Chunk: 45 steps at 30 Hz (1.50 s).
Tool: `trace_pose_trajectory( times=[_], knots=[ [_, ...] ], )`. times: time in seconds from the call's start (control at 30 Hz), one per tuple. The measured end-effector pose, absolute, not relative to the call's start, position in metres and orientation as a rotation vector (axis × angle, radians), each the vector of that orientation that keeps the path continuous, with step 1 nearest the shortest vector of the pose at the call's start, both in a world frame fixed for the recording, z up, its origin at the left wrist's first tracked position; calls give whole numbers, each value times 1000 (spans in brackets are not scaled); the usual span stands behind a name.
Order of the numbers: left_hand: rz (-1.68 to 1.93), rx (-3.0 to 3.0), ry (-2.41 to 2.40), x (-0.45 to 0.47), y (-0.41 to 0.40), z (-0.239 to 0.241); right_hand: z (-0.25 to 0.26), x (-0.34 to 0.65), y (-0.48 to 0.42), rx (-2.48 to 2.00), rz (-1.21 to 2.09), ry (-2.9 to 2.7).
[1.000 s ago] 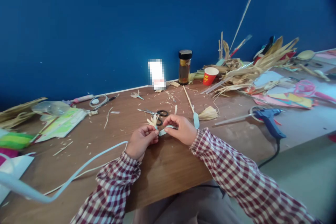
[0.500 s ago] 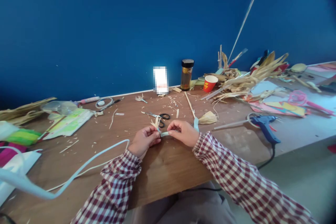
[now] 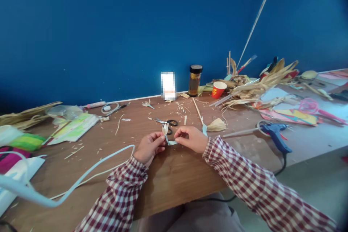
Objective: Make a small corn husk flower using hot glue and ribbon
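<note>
Between thumb and fingers, my left hand [image 3: 151,146] pinches a small corn-husk flower [image 3: 165,129] with pale petals standing upright. A light green strip [image 3: 172,143] runs from the flower's base to my right hand [image 3: 191,139], whose thumb and forefinger are closed on its other end. Just beyond the fingers lie black-handled scissors [image 3: 172,123], their blades pointing left. To the right of my right hand rests a larger husk flower [image 3: 216,125] with a pale green wrapping and a thin stick [image 3: 197,109] beside it.
A blue glue gun [image 3: 276,134] lies at the right, its cord over the table edge. A lidded jar of brown liquid [image 3: 195,81], a red paper cup [image 3: 219,89] and dried husks [image 3: 244,88] stand along the wall. A white curved tube [image 3: 89,177] crosses the left front.
The small flower has turned more upright and its petals show more clearly in my left hand. The green strip now sags slightly between my hands. The view has shifted slightly.
</note>
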<state>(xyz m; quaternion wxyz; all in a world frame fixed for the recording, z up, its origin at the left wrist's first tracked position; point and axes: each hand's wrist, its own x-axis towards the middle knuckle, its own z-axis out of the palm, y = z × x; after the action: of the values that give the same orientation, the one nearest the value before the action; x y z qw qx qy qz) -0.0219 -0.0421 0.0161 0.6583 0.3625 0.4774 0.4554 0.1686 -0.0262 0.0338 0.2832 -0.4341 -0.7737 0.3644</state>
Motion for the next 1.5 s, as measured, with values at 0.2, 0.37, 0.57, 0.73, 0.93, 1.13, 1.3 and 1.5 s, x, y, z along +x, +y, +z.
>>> trace_pose_trajectory(
  times=[0.2, 0.37, 0.57, 0.73, 0.93, 1.13, 1.3, 1.5],
  knots=[
    [1105, 822, 1101, -23, -43, 21, 48, 170, -25, -1217, 789, -2113],
    [1157, 831, 1133, -24, -42, 24, 58, 167, -22, -1211, 770, -2092],
    [1179, 806, 1119, -23, -44, 27, 53, 150, -17, -1200, 857, -2224],
    [1165, 741, 1034, -27, -42, 26, 49, 145, -17, -1208, 970, -2341],
    [1227, 609, 980, -38, -36, 29, 54, 179, -7, -1211, 908, -2551],
    [1305, 609, 1057, -36, -34, 25, 82, 223, 16, -1510, 281, -2523],
    [1322, 605, 1143, -36, -34, 23, 105, 248, 35, -1771, -321, -2439],
    [1305, 591, 1191, -35, -34, 21, 113, 268, 42, -1884, -404, -2343]
  ],
)
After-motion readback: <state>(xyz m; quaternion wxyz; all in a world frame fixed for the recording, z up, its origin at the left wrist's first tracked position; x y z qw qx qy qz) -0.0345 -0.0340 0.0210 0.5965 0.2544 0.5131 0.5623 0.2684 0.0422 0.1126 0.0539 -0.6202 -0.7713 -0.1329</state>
